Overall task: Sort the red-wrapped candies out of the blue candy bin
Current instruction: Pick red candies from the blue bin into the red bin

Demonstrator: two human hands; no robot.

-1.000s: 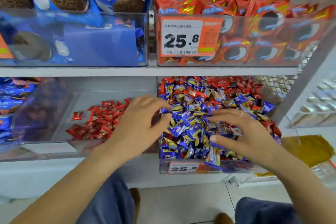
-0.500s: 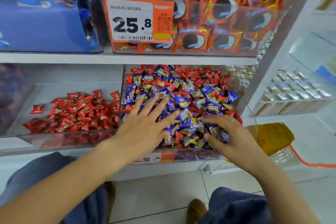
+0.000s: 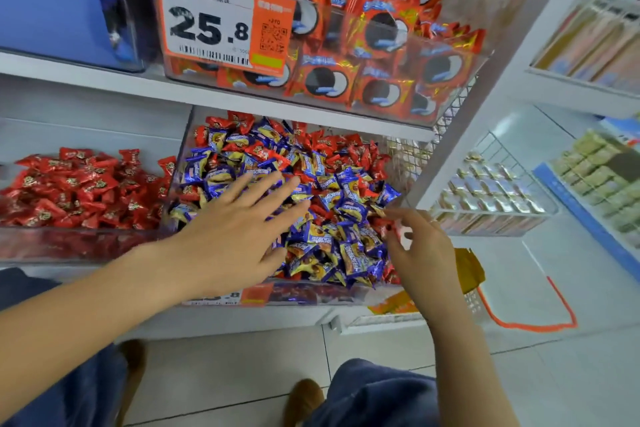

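Red-wrapped candies (image 3: 349, 152) lie mixed among blue-wrapped candies (image 3: 353, 253) in the clear blue candy bin (image 3: 304, 295) on the lower shelf (image 3: 242, 319), thickest toward the back and right side of the heap. One red candy (image 3: 393, 229) is pinched in the grip of the right hand (image 3: 424, 250), thumb and curled fingers closed on it just above the bin's right front corner. The left hand (image 3: 232, 236) lies flat on the blue pile near the bin's left front, its grip spread wide, straight fingers (image 3: 277, 191) resting on the wrappers and reaching toward the middle of the heap. Just beside the bin, on the left, a second clear bin (image 3: 69, 246) holds a heap of only red candies (image 3: 79, 191). Above, an orange price tag (image 3: 221, 21) fronts a bin of red cookie packs (image 3: 381, 55).
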